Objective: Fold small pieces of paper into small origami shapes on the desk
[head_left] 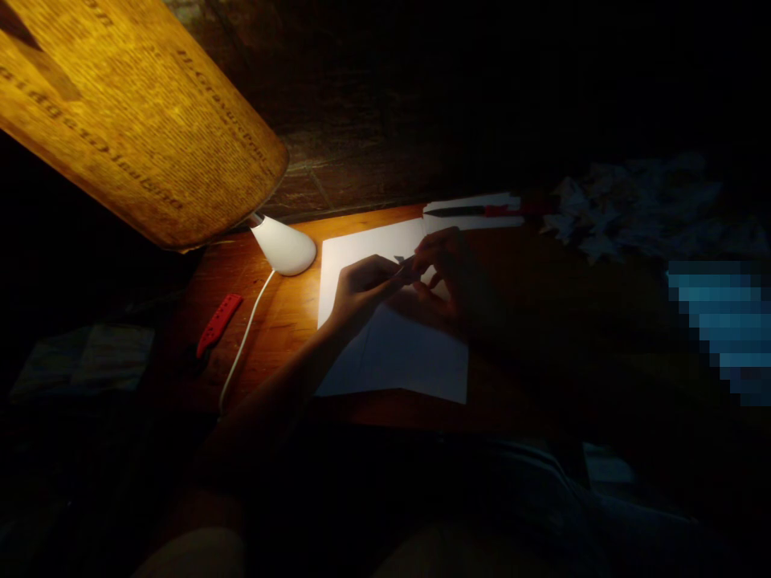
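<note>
My left hand (369, 279) and my right hand (444, 261) meet above a large creased sheet of white paper (409, 361). Between their pinched fingertips is a small, dark, pointed piece (400, 260) that looks like folded paper. Shadow and the fingers hide most of it. The left hand reaches in from the lower left with its fingers closed on the piece. On the right side, the thumb and forefinger of my right hand pinch it, while the other fingers curl over the sheet.
A lamp with a printed yellow shade (157, 120) and white base (286, 247) stands left, its cord (246, 345) trailing forward. Near it lies a red object with dark holes (218, 323). Behind, a black-bladed, red-handled knife (475, 212) rests on white papers. Crumpled or folded papers (638, 205) are heaped right.
</note>
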Motion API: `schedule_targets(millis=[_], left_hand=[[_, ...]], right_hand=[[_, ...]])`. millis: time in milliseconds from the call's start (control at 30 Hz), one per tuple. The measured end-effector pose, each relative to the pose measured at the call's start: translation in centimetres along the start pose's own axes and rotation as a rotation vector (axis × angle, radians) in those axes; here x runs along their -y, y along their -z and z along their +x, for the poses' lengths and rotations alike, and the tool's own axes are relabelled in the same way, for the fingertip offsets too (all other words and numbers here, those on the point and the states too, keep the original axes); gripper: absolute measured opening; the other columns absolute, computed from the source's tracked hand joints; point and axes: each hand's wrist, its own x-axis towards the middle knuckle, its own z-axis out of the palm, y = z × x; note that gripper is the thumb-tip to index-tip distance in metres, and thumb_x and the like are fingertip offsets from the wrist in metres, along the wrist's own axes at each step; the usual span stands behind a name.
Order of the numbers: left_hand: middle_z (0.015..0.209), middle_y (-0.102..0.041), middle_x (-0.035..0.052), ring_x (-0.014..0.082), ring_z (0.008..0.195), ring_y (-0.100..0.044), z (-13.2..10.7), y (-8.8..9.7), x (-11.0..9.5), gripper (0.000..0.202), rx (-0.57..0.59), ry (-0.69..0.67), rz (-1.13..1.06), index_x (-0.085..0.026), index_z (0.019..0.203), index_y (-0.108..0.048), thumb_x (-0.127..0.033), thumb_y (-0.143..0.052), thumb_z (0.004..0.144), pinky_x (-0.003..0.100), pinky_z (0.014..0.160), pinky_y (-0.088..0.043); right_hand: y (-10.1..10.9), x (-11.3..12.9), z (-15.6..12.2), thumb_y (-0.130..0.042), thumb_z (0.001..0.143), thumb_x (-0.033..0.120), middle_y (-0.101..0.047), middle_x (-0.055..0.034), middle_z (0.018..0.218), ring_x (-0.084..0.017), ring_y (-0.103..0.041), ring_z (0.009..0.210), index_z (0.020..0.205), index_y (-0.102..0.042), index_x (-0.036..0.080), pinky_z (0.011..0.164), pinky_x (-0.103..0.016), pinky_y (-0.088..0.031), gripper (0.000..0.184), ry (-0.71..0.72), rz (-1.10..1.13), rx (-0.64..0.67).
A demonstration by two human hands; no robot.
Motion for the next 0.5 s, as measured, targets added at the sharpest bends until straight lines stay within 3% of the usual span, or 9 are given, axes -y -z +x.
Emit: schedule_targets(millis=[133, 300, 500], left_hand=[[0.084, -0.075, 0.0023, 0.0153, 0.078, -0.07, 0.06, 0.05, 0.09, 0.022, -0.014, -0.029, 0.003, -0.02, 0.079, -0.071, -0.032, -0.089, 0.076, 0.03, 0.074, -0.056], [0.088, -0.075, 0.0027, 0.0155, 0.081, -0.069, 0.19, 0.35, 0.34, 0.023, -0.035, -0.072, 0.02, -0.02, 0.078, -0.068, -0.031, -0.089, 0.075, 0.03, 0.074, -0.056], [0.088, -0.076, 0.0022, 0.0157, 0.08, -0.07, 0.23, 0.58, 0.71, 0.022, -0.023, -0.064, 0.008, -0.021, 0.08, -0.071, -0.032, -0.089, 0.076, 0.031, 0.074, -0.057]], right_hand=[[-0.04, 0.03, -0.09, -0.067, 0.094, 0.026, -0.058, -0.0117, 0.131, -0.02, -0.066, 0.091, 0.127, -0.056, 0.028, 0.062, -0.033, -0.058, 0.035, -0.004, 0.018, -0.071], [0.39, 0.07, 0.11, -0.071, 0.094, 0.036, -0.065, -0.007, 0.114, -0.019, -0.066, 0.08, 0.115, -0.066, 0.029, 0.065, -0.036, -0.061, 0.023, -0.049, 0.033, -0.063], [0.56, 0.45, 0.11, -0.073, 0.093, 0.034, -0.065, -0.0071, 0.118, -0.018, -0.068, 0.083, 0.117, -0.072, 0.03, 0.064, -0.034, -0.06, 0.024, -0.09, 0.084, -0.1]])
